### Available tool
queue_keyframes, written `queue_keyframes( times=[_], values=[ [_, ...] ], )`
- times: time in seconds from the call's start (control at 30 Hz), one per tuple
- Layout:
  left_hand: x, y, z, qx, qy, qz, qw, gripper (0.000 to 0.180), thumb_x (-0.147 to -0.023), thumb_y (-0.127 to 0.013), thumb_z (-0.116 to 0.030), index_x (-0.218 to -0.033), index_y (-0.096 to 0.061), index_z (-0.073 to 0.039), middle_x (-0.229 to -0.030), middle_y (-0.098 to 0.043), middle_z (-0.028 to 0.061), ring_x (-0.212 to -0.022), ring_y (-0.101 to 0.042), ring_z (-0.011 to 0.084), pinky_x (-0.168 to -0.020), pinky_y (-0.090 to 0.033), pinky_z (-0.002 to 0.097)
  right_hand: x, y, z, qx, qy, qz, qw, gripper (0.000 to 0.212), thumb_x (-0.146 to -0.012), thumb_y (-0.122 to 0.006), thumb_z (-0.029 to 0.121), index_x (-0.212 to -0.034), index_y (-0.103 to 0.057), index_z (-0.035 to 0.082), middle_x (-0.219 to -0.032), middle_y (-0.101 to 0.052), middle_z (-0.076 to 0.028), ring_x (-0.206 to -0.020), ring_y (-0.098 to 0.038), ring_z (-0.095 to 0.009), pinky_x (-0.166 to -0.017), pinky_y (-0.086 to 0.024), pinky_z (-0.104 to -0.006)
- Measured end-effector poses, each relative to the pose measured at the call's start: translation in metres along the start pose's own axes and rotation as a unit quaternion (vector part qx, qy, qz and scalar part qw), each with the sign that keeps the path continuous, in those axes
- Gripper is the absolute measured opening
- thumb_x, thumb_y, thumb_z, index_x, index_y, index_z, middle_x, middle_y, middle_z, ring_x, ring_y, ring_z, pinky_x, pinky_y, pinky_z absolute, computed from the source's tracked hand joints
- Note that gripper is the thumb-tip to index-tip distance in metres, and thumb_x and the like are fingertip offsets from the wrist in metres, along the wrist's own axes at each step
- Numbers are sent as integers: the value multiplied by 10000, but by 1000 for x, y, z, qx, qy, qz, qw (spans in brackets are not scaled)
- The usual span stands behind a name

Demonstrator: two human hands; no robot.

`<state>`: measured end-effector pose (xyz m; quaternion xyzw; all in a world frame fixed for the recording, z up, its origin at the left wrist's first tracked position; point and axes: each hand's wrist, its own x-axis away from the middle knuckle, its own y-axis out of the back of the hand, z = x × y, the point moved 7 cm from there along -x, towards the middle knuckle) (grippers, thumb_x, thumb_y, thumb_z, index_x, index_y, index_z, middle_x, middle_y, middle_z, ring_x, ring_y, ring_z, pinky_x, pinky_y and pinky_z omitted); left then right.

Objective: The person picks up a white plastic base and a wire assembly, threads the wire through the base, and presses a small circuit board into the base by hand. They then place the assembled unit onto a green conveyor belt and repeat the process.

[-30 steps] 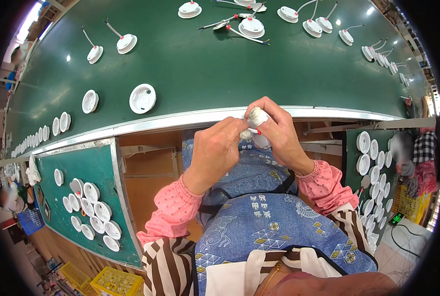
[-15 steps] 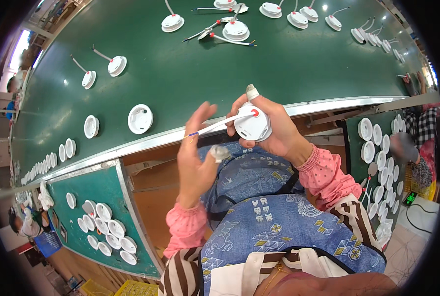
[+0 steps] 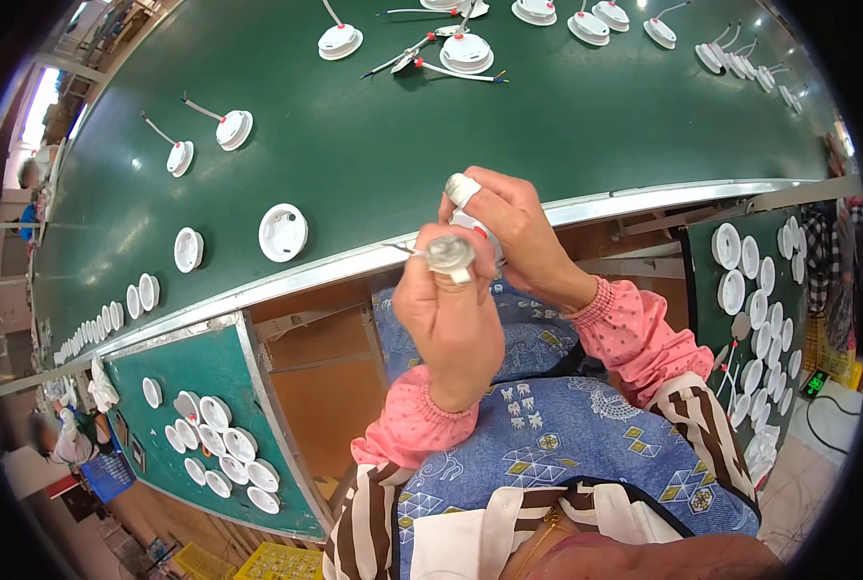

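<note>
Close together over the table's near edge, both my hands work on one round white lamp housing with a red grommet and a short white cable. My right hand [image 3: 528,232], its thumb wrapped in white tape, is closed round the housing [image 3: 464,218], which is mostly hidden between the hands. My left hand [image 3: 455,329], also with a taped thumb, is closed on the cable [image 3: 415,251] beside the housing. The bare wire ends stick out to the left of its fingers.
White housings with cables [image 3: 466,54] stand on the far part of the green table [image 3: 354,145]. A row of white cups [image 3: 189,249] runs along its left side. Side boards hold more cups [image 3: 240,444] at left and right [image 3: 727,246]. Yellow crates [image 3: 281,561] stand below.
My left hand has moved right and up to the housing, and its spread fingers have closed on the cable. My right hand has turned the housing and moved slightly left.
</note>
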<state>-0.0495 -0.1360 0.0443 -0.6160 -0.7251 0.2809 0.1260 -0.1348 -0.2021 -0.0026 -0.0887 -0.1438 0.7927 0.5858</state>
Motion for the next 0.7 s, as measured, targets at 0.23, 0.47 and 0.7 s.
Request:
queue_keyframes(
  times=[0.23, 0.47, 0.7],
  values=[
    [-30, 32, 12, 73, 133, 106, 983, 304, -1051, -517, -233, -836, -531, -17, -622, -314, -41, -557, -325, 95, -552, -323, 288, 28, -2, -23, -56, -86, 37, 994, 260, -1008, -535, 268, -906, -600, 38, -739, -589, -13, -561, -539, -79, -453, -441, -259],
    [-15, 8, -5, -124, 58, 81, 987, 318, -1055, -505, -234, -835, -511, -6, -659, -388, -13, -580, -319, 82, -561, -308, 290, 23, -7, -33, -109, -168, 46, 979, 272, -1011, -509, 305, -953, -589, 51, -772, -600, -44, -571, -585, -122, -442, -467, -265],
    [-19, 18, -11, -65, 61, 73, 993, 324, -1051, -527, -275, -916, -548, 19, -674, -433, 4, -631, -469, 156, -887, -459, 410, 20, -7, -27, -119, -197, 25, 973, 298, -1013, -528, 349, -972, -597, 61, -796, -623, -61, -618, -597, -126, -448, -477, -283]
  ],
)
